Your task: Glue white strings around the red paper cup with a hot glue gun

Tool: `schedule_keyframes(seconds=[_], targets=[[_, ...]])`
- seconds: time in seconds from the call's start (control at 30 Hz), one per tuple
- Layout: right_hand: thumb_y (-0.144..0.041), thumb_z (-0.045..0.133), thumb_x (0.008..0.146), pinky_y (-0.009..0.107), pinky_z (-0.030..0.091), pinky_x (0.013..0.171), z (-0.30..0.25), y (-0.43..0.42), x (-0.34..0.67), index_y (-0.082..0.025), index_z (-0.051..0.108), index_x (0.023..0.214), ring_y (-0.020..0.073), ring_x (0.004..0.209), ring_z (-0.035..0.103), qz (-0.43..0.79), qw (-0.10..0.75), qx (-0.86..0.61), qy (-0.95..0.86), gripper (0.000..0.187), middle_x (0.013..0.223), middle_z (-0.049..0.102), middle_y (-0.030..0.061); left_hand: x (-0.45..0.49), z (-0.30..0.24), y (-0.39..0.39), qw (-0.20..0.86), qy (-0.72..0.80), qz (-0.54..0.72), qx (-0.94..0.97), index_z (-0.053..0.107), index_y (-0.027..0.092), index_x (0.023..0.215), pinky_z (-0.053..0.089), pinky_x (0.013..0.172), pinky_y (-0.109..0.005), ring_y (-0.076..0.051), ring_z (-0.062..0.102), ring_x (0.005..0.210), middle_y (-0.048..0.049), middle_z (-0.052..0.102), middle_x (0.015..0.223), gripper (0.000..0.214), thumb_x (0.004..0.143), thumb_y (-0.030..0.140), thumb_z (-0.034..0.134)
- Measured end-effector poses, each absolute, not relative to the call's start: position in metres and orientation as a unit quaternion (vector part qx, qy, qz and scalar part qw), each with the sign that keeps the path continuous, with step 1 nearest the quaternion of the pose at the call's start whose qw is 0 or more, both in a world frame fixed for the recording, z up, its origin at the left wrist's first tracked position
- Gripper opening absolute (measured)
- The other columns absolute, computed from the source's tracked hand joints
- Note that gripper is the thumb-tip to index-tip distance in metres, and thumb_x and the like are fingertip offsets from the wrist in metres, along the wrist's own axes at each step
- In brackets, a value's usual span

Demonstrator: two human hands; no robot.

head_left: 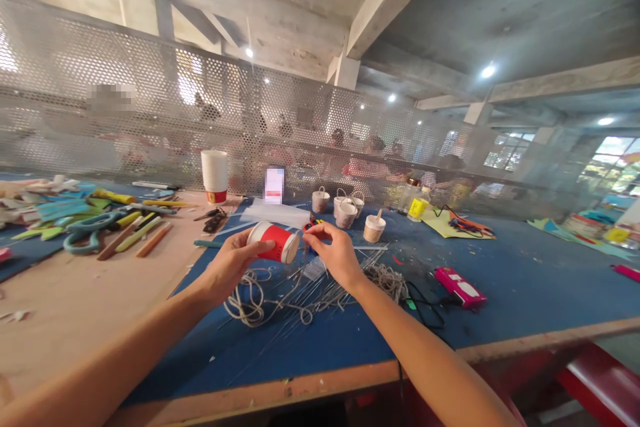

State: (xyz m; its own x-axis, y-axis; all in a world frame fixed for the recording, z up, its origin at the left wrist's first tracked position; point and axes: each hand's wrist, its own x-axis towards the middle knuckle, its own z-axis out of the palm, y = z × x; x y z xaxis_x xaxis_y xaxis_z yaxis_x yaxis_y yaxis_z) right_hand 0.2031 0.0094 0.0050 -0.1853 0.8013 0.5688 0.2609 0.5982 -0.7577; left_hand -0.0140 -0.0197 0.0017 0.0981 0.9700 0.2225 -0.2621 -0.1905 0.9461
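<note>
Curled round a red-and-white paper cup point(280, 244), the left hand point(241, 259) has its thumb along the red band and holds the cup tipped on its side above the blue tabletop point(190, 363). Just off the cup's right end, the right hand point(327, 248) has its thumb and forefinger drawn close together; whether anything fine sits between them, I cannot tell.

Below the cup lie a loose coil of pale cord point(246, 303) and a spread of thin wires point(300, 307), with a second cord tangle point(390, 281) to its right. Farther right of the cup is a magenta device point(459, 287) with a black cable. Beyond the cup and to its right stand several little handled buckets point(346, 215), and nearer than these a small tan cup point(374, 229) with a stick in it.

Behind the cup, a phone point(275, 185) stands upright, its screen blurred; a stack of white paper cups point(215, 170) rises to the cup's left. Well to the cup's left lie blue-handled scissors point(85, 240). Past everything runs a perforated metal screen point(150, 147).
</note>
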Motion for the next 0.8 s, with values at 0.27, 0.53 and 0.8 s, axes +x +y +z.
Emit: schedule_keyframes(seconds=[0.27,0.53,0.8], targets=[[-0.035,0.064,0.090,0.032,0.056,0.087,0.021,0.000,0.199,-0.021,0.065,0.088,0.0174,0.085,0.071,0.230,0.529,-0.353,-0.737,0.014,0.089,0.075,0.0032,-0.012,0.003,-0.025,0.542,0.350,0.537,0.544,0.076,0.018,0.086,0.050,0.077,-0.029,-0.020,0.068,0.076,-0.0042,0.077,0.083,0.018,0.077,0.033,0.082],[-0.035,0.062,0.091,0.031,0.054,0.083,0.032,-0.002,0.195,-0.022,0.062,0.086,0.0159,0.080,0.067,0.243,0.514,-0.342,-0.748,0.014,0.082,0.071,0.0015,-0.013,0.002,-0.025,0.549,0.336,0.505,0.574,0.075,0.019,0.086,0.048,0.075,-0.028,-0.017,0.064,0.072,-0.0004,0.075,0.079,0.016,0.078,0.031,0.081],[-0.035,0.063,0.088,0.033,0.052,0.081,0.022,0.007,0.199,-0.022,0.061,0.083,0.0170,0.078,0.065,0.263,0.515,-0.355,-0.735,0.014,0.080,0.069,0.0006,-0.014,0.001,-0.024,0.545,0.339,0.519,0.565,0.076,0.018,0.089,0.049,0.078,-0.030,-0.018,0.065,0.075,-0.0025,0.076,0.082,0.020,0.075,0.031,0.083]])
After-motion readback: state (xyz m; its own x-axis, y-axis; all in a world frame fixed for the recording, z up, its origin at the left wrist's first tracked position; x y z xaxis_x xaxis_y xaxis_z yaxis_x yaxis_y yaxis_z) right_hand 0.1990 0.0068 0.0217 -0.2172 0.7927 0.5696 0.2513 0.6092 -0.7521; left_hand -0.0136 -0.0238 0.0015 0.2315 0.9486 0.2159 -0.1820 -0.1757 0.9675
